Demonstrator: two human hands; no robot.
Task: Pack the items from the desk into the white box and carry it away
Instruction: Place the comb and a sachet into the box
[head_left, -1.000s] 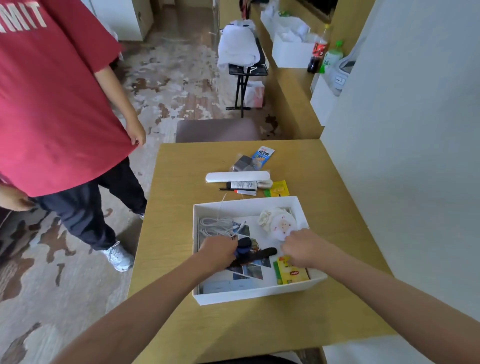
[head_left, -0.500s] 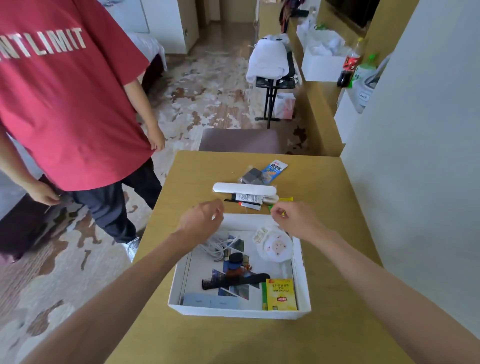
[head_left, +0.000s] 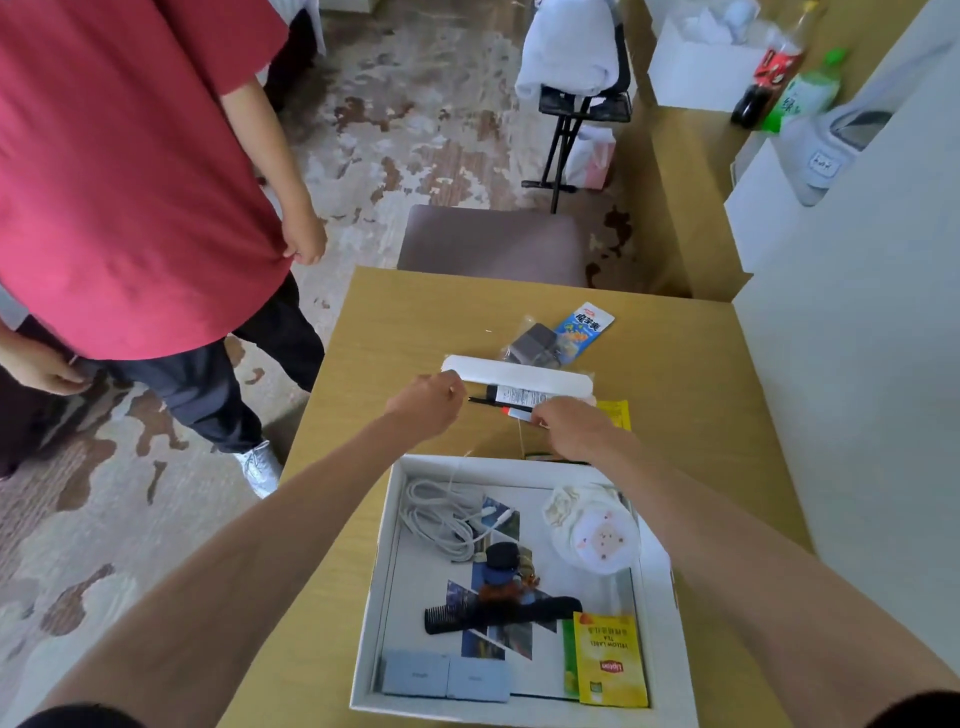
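Left hand (head_left: 428, 402) curled at end of white case (head_left: 517, 375); right hand (head_left: 574, 428) curled over pen (head_left: 506, 408); grasp on either cannot be told. White box (head_left: 382, 545) near desk (head_left: 374, 322) edge, holding cable (head_left: 441, 519), comb (head_left: 498, 613), tea packet (head_left: 613, 660).

Both bare forearms stretched forward from the lower corners, converging toward the middle. Left hand (head_left: 428, 402) loosely curled, knuckles up, fingers folded under toward the palm, thumb side turned inward; whether anything sits inside the curl cannot be told. Right hand (head_left: 569, 428) a little nearer, back of the hand up, fingers bent downward and tips hidden beneath the knuckles. Hands near each other but apart, at roughly the same reach, wrists straight in line with the forearms.
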